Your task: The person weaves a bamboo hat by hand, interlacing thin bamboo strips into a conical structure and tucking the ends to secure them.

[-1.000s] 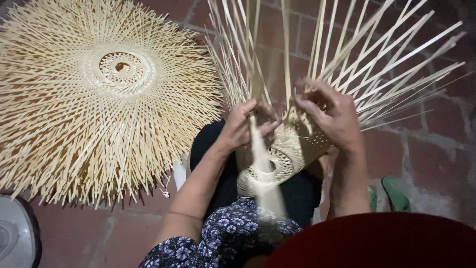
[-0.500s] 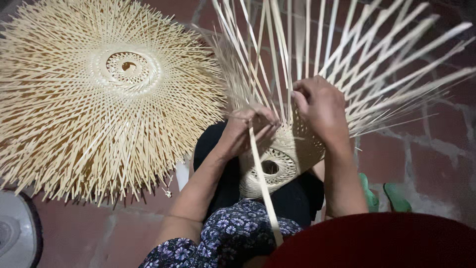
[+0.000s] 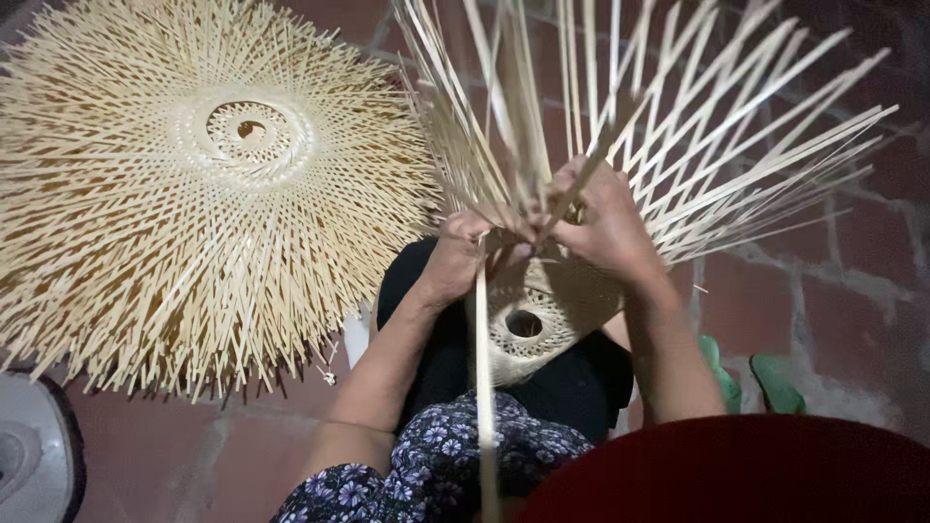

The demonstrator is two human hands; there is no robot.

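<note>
A half-woven bamboo frame (image 3: 542,315) with a round hole in its woven centre rests on my lap, its long pale strips (image 3: 697,126) fanning up and away. My left hand (image 3: 460,254) grips the strips at the weave's edge, beside one long strip (image 3: 481,387) that runs down toward the camera. My right hand (image 3: 605,223) pinches a strip at the top of the woven part, touching the left hand's fingertips.
A large finished round bamboo weave (image 3: 203,184) lies flat on the red brick floor (image 3: 833,291) to my left. A white round object (image 3: 29,455) sits at the bottom left corner. Green sandals (image 3: 765,383) lie by my right side. A dark red rim (image 3: 736,475) fills the bottom right.
My hands have drawn closer together at the top of the woven part. The frame has tilted so the strips reach higher, and the long loose strip now hangs straighter down.
</note>
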